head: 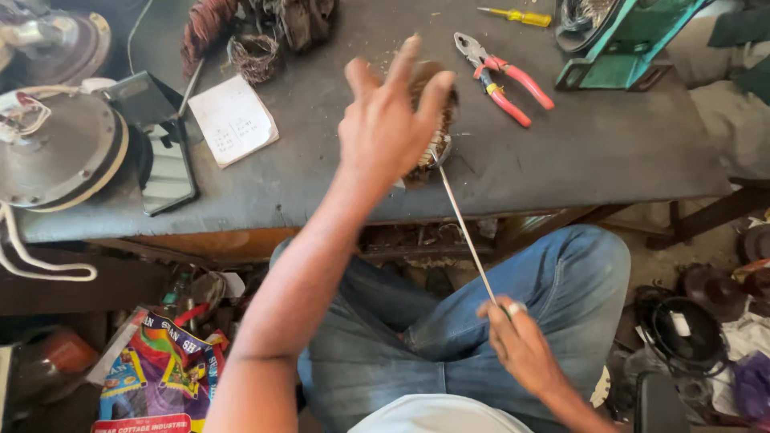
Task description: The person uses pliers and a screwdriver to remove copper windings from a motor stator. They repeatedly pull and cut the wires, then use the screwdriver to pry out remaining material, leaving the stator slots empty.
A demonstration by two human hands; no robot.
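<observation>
Nearest the camera, the right hand (523, 346) is pinching the near end of a thin, pale strand, likely winding wire (465, 232), over the lap; its grip is closed on that end, thumb and forefinger pressed together, and the strand is running taut up and away to the counter (577, 152). Farther out, the left hand (385, 120) is reaching over the counter's near edge with fingers spread wide, its grip fully open and closed on nothing; the palm is lying over a round coil of copper-brown windings (439, 128), though whether it is pressing on the coil cannot be told. The coil is sitting on the counter just in from the near edge, and the wire is meeting it at its lower right side.

Judging from this, the wire is being drawn out of, or laid into, the coil, with the left hand steadying it. The next move calls for even tension along the strand and a firm hold on the coil so it does not slide.

Beyond, red-handled pliers (505, 78) are lying to the right, a yellow screwdriver (517, 15) farther back, and a paper note (233, 119) to the left.
</observation>
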